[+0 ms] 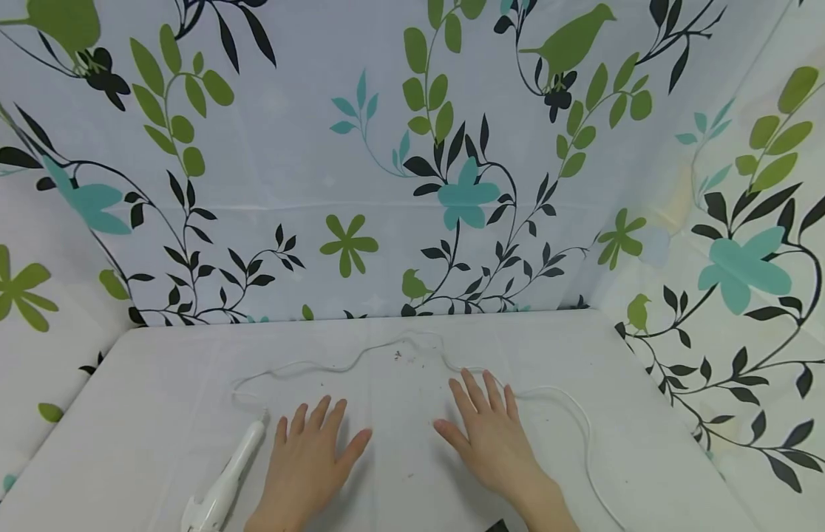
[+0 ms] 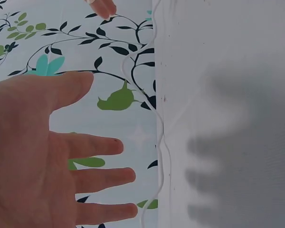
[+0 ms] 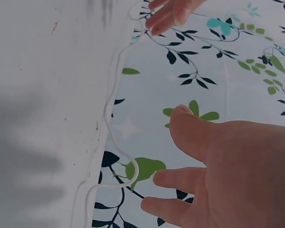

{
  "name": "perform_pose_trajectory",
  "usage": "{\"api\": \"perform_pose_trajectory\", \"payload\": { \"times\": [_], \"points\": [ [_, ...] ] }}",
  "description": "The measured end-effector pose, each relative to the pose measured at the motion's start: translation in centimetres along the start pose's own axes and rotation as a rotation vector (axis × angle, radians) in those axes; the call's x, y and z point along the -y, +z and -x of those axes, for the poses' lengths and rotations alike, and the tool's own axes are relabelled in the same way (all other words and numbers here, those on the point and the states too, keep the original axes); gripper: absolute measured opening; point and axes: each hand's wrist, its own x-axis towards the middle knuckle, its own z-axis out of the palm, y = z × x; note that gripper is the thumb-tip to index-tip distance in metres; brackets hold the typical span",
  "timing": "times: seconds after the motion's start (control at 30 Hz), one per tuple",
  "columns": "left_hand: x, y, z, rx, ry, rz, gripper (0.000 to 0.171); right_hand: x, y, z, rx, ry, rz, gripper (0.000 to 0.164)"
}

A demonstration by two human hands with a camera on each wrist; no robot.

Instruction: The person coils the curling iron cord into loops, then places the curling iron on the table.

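My left hand (image 1: 306, 462) is over the white table, fingers straight and spread, thumb pointing inward. It holds nothing, and its shadow falls on the tabletop in the left wrist view. Just left of it lies a white corded appliance (image 1: 226, 476) with a slim handle and a small projecting part low down, its lower end cut off by the frame. My right hand (image 1: 489, 436) is likewise spread and holds nothing. Its fingertips overlap the white cord (image 1: 579, 414) in the head view. The cord leaves the handle's upper end and winds across behind both hands.
The white table (image 1: 359, 488) has small dark specks (image 1: 397, 356) near its far middle. Behind and beside it hangs cloth (image 1: 286, 148) printed with leaves, flowers and birds. A small black corner (image 1: 497, 526) shows at the bottom edge beside my right wrist.
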Motion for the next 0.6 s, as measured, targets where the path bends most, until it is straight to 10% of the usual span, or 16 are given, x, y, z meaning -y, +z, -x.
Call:
{"api": "perform_pose_trajectory", "payload": {
  "times": [0.4,0.6],
  "points": [
    [1.4,-0.1,0.4,-0.094,0.054,-0.041,0.049,0.8,-0.5,0.6,0.040,-0.051,-0.040,0.067],
    [4.1,-2.2,-0.1,-0.041,-0.072,-0.020,0.041,1.1,-1.1,0.9,0.063,-0.074,-0.062,0.066]
  ]
}}
